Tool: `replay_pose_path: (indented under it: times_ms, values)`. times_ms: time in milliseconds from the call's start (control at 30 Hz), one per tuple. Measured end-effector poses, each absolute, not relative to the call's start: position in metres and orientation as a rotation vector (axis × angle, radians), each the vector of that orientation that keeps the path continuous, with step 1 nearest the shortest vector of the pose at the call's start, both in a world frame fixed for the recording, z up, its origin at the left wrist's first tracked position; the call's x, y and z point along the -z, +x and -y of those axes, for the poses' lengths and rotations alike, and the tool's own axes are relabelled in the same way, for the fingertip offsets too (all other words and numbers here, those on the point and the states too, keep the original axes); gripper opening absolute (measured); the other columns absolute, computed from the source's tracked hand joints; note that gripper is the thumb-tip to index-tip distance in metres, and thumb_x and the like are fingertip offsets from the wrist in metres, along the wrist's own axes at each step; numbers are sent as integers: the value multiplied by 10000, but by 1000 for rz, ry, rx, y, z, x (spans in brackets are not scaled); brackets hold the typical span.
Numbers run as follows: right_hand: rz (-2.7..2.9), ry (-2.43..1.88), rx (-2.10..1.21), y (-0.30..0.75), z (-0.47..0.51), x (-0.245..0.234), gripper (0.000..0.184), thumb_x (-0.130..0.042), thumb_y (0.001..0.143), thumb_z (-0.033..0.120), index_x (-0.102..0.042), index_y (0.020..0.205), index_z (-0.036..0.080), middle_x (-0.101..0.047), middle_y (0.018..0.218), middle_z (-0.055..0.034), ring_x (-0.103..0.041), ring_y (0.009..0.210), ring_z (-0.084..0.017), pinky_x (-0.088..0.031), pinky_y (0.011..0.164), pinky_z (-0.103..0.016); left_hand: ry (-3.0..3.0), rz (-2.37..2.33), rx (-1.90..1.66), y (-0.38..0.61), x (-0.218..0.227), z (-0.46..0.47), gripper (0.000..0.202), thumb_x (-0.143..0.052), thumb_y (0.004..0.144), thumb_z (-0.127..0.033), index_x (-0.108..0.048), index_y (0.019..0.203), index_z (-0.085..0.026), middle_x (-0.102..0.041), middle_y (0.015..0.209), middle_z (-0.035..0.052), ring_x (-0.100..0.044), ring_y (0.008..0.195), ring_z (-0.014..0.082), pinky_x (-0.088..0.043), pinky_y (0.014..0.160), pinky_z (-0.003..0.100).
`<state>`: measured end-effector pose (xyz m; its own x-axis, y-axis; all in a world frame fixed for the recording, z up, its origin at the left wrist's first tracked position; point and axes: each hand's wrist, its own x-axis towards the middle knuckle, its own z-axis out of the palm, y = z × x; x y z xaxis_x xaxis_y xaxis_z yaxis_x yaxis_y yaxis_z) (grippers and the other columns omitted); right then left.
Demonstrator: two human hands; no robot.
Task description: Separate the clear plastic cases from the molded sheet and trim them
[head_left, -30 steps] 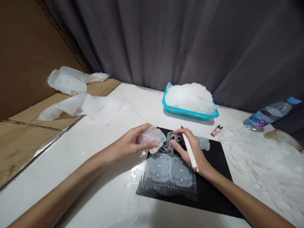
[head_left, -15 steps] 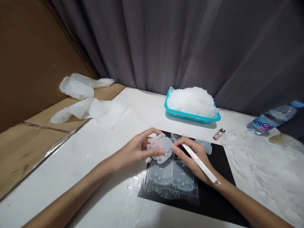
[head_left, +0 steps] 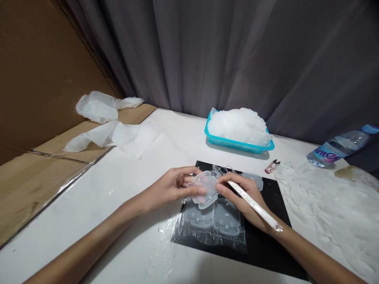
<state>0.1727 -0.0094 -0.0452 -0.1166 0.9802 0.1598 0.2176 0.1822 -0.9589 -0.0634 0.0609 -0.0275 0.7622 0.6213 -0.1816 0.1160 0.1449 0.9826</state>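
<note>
A frosted, translucent piece (head_left: 207, 185) with a scalloped outline, small round dots and a pinkish tinge is above the ten o'clock part of the black sheet (head_left: 260, 249). The left hand (head_left: 173, 183) holds it; the right hand (head_left: 248, 190) grasps a white pen-like tool (head_left: 257, 207), fingertips at the piece's two o'clock edge.

It seems to be a small improvised workshop corner. A white worktop (head_left: 112, 177) stands before a dark grey cloth curtain (head_left: 207, 59), beside a brown cardboard panel (head_left: 35, 71), and carries a black rectangular sheet (head_left: 257, 246) and a turquoise plastic basket (head_left: 231, 143) filled with white material (head_left: 239, 124).
</note>
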Motion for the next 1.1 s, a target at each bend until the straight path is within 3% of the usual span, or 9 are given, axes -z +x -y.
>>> replay_pose_path:
  times_ms: [133, 333, 467, 667, 1100]
  values:
    - [1540, -1232, -1087, 176, 9, 43, 187, -678, 948, 388, -733, 893, 218, -684, 806, 0, -589, 721, -152, -478, 688, -266, 1370, -648, -389, -62, 24, -60, 267, -711, 963, -337, -726, 1173, -173, -826, 986, 105, -795, 906, 250, -613, 839, 373]
    - [1476, -1259, -1148, 183, 5, 43, 205, -697, 938, 410, -754, 897, 217, -697, 794, -1, -596, 722, -152, -470, 680, -264, 1381, -611, -469, -57, 19, -63, 248, -663, 1000, -314, -783, 1166, -174, -815, 938, 71, -770, 835, 191, -624, 770, 297]
    - [1444, -1241, -1171, 188, 1, 41, 204, -701, 940, 397, -756, 879, 211, -673, 769, 1, -577, 713, -146, -466, 670, -264, 1312, -590, -487, -56, 19, -63, 308, -608, 1031, -369, -771, 1207, -176, -815, 956, 73, -779, 846, 194, -630, 821, 327]
    - [1464, -1206, -1153, 195, -3, 31, 195, -696, 947, 388, -758, 888, 213, -662, 768, 0, -588, 723, -154, -476, 689, -276, 1236, -631, -478, -57, 27, -62, 476, -797, 895, -226, -675, 1353, -180, -835, 1001, 81, -785, 821, 179, -622, 837, 327]
    - [1614, -1252, -1098, 203, -8, 33, 164, -691, 939, 376, -742, 899, 226, -706, 854, -1, -630, 803, -177, -501, 766, -290, 1275, -656, -452, -55, 31, -57, 380, -796, 893, -264, -720, 1247, -150, -834, 943, 104, -755, 783, 187, -593, 810, 355]
